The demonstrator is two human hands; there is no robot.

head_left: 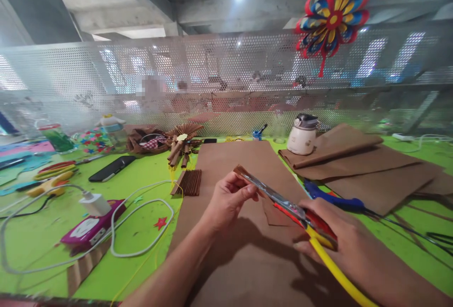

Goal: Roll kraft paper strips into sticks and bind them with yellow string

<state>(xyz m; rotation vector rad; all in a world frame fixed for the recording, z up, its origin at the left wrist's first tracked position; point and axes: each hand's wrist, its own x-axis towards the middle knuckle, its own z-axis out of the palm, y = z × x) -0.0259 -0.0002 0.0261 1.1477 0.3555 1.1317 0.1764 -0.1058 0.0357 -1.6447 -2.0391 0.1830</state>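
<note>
Pinching with the left hand (pixel 226 198) in the head view, thumb and fingertips brought together on a brown paper piece (pixel 241 170). Gripping the scissors (pixel 290 208) with the right hand (pixel 341 245), fingers curled around the red and yellow handles. Silvery blades slanting up toward the left hand, tips right at the pinched paper; hard to tell how far apart. Held above a large brown sheet (pixel 235 156), near its middle: the paper piece, narrow and small, mostly hidden by blades and fingers, with a slightly darker end poking up past the fingertips. Beneath the blades, also a flat brown flap (pixel 278 215); impossible to tell whether joined to the held piece. Just left of the hands, a pleated paper piece (pixel 191 183); to the right, a blue-handled tool (pixel 331 196), close to the scissors.
</note>
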